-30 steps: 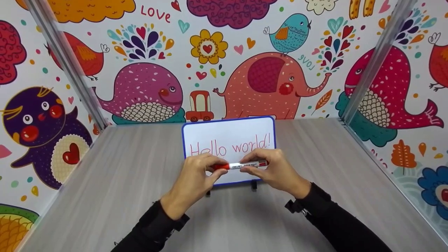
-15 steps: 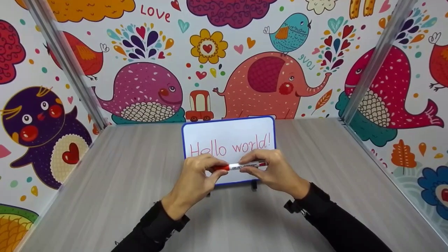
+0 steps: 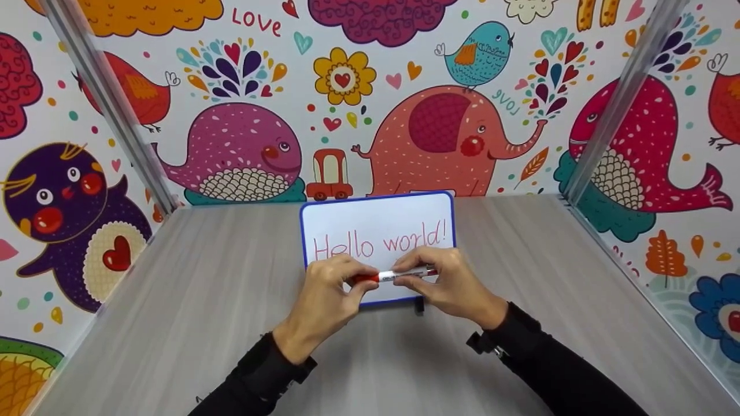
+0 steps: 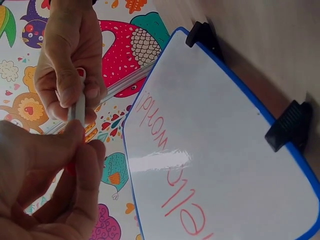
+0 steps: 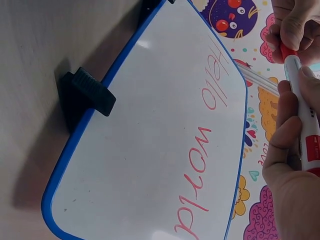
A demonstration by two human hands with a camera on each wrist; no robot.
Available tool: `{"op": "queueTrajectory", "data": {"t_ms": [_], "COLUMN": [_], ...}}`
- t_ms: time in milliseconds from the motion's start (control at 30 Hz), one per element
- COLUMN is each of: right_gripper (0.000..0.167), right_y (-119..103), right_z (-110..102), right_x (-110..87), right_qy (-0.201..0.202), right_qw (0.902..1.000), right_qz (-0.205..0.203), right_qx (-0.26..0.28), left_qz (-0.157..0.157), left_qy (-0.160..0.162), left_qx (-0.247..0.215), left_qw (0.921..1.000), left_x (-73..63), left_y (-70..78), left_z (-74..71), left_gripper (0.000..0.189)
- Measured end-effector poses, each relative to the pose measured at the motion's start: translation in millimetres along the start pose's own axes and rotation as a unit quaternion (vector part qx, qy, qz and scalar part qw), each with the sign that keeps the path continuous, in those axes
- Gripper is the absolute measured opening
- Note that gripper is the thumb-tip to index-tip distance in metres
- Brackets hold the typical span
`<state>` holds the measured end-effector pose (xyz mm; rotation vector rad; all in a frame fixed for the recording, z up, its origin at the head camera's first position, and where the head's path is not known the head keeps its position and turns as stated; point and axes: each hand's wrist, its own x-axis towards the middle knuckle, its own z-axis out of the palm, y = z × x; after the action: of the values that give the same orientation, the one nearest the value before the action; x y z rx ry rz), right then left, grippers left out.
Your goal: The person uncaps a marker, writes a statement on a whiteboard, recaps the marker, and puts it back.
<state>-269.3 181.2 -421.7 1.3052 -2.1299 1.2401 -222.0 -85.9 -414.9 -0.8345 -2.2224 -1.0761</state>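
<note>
Both hands hold a white marker with a red cap (image 3: 386, 277) level in front of a small whiteboard. My left hand (image 3: 326, 294) pinches the red cap (image 5: 287, 51) between thumb and fingers. The white barrel (image 5: 300, 95) lies in the curled fingers of my right hand (image 3: 454, 286), its red end towards the palm. The cap is on the barrel, as the right wrist view shows. Behind the hands stands the blue-framed whiteboard (image 3: 378, 216), leaning back, with "Hello world!" written on it in red. The hands cover its lower part in the head view.
Black clip feet (image 4: 292, 125) hold the whiteboard's lower edge on the grey wood-grain table (image 3: 231, 260). Walls with cartoon animals (image 3: 439, 144) enclose the table at the back and sides, with metal posts (image 3: 115, 110) at the corners.
Both hands, with the marker between them, shift very slightly; the left moves a little right and the right a little left. The grips stay the same, and the whiteboard stays put.
</note>
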Motion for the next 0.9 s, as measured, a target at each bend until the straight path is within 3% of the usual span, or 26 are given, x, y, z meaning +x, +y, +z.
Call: {"op": "queueTrajectory", "data": {"t_ms": [167, 400, 900], "right_gripper": [0.02, 0.025, 0.026], "right_y": [0.8, 2.6, 2.1], "right_z": [1.1, 0.3, -1.4], "right_x": [-1.2, -4.1, -2.7], "right_qy": [-0.001, -0.008, -0.031], "right_qw": [0.9999, 0.9999, 0.9992], "right_qz": [0.01, 0.007, 0.017], "right_qx": [0.005, 0.002, -0.018], "left_qz": [0.003, 0.003, -0.032], "left_qy": [0.006, -0.012, -0.045], "left_qx": [-0.006, -0.007, -0.001], "left_qw": [1.0, 0.9999, 0.9985], "left_x": [-1.1, -0.5, 0.5], "left_y": [-0.7, -1.7, 1.0], "left_z": [2.4, 1.6, -3.9], "left_gripper": [0.011, 0.011, 0.016]}}
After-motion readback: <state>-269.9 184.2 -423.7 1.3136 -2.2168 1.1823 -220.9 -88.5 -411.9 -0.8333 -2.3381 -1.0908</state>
